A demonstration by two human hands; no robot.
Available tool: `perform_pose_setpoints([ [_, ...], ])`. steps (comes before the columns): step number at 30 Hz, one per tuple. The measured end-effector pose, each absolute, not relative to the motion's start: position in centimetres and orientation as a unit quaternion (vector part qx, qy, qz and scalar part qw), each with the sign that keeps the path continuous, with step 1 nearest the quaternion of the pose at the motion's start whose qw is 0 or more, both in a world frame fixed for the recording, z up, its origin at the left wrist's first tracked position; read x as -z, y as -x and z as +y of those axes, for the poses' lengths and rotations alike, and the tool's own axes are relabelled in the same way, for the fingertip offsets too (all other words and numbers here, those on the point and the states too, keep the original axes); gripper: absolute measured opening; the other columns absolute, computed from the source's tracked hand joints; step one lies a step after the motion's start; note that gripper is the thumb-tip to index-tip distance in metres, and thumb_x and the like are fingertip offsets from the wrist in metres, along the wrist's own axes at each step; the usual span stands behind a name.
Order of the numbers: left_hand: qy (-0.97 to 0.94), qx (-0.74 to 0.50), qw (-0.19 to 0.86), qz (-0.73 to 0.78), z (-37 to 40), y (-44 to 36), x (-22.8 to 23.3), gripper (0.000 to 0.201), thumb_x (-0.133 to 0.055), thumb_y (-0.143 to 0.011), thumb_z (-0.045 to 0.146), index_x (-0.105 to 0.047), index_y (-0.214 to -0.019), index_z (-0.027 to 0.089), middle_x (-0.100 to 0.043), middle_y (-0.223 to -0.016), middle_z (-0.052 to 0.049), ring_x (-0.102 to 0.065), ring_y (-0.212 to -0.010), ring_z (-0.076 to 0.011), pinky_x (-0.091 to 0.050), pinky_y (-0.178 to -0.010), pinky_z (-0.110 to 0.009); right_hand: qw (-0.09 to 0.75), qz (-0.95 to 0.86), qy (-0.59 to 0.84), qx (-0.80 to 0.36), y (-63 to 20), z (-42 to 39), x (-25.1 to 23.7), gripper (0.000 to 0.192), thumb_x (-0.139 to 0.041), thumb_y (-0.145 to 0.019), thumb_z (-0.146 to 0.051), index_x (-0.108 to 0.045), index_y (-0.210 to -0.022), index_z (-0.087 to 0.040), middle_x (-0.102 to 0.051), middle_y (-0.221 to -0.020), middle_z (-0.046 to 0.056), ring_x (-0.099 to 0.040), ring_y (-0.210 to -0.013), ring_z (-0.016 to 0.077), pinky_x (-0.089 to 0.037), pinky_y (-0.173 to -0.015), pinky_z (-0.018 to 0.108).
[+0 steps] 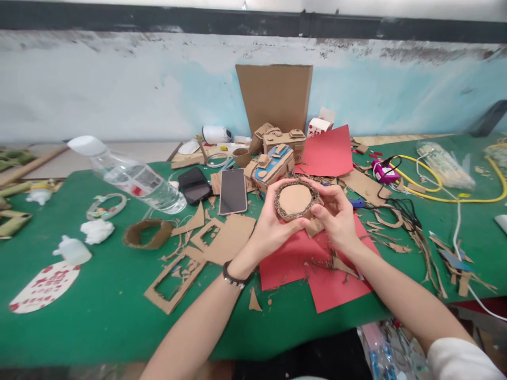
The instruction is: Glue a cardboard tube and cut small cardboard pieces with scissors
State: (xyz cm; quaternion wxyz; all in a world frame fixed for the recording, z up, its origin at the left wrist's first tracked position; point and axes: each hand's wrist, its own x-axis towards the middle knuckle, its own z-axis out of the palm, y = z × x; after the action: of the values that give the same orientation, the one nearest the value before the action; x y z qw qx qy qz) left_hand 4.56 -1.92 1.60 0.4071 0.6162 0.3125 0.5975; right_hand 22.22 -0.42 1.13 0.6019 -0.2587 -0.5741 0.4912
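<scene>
Between my two hands is a round cardboard piece [295, 199] with a flat tan disc face and a rough corrugated rim. My left hand [269, 224] wraps its left and lower side, the thumb along the bottom edge. My right hand [335, 214] grips the right side, with its thumb at the lower right of the rim. A small cardboard tab [315, 228] shows just below the rim; whether it joins the round piece I cannot tell. Under the hands lie red paper sheets [336, 285] with cardboard shreds. Behind stands a small cardboard model with a blue top [275, 163].
A water bottle [134, 177], a phone [233, 191] and a black case [195, 184] are left of centre. Cardboard offcuts [229, 240] and a cardboard ring [148, 234] lie nearer. At right are a yellow cable [439, 195], a purple device [385, 171] and a bag of sticks [446, 164].
</scene>
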Motion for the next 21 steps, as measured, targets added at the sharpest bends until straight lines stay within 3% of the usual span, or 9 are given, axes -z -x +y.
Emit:
perform_pose_setpoints([
  [6, -0.634, -0.601, 0.378, 0.306, -1.6, -4.36, -1.15, 0.101, -0.102, -0.069, 0.069, -0.051, -0.145, 0.025, -0.065, -0.15, -0.016, -0.068, -0.143, -0.0334, -0.055, -0.124, -0.047, 0.597, -0.578, 0.261, -0.491, -22.49, -0.14, -0.75, 0.033, -0.077, -0.103, -0.06, -0.075, -0.12, -0.032, -0.078, -0.15, 0.007, -0.071, -0.146, 0.0288, -0.053, -0.129, 0.059],
  [12, -0.651, -0.597, 0.358, 0.303, -2.2, -4.8, -1.16, 0.095, -0.1, -0.077, 0.06, -0.047, -0.148, 0.026, -0.063, -0.153, -0.016, -0.067, -0.145, -0.0325, -0.054, -0.125, -0.047, 0.616, -0.582, 0.221, -0.482, -22.25, -0.37, -0.65, 0.019, -0.079, -0.105, -0.047, -0.077, -0.119, -0.033, -0.079, -0.148, 0.005, -0.073, -0.144, 0.0263, -0.055, -0.127, 0.056],
  [21, -0.653, -0.602, 0.326, 0.322, -1.91, -4.58, -0.98, 0.096, -0.097, -0.077, 0.07, -0.048, -0.147, 0.026, -0.061, -0.151, -0.016, -0.065, -0.144, -0.0343, -0.053, -0.125, -0.049, 0.596, -0.586, 0.268, -0.478, -22.23, -0.49, -0.98, 0.041, -0.078, -0.099, -0.068, -0.075, -0.121, -0.033, -0.077, -0.152, 0.007, -0.067, -0.15, 0.0317, -0.048, -0.132, 0.062],
])
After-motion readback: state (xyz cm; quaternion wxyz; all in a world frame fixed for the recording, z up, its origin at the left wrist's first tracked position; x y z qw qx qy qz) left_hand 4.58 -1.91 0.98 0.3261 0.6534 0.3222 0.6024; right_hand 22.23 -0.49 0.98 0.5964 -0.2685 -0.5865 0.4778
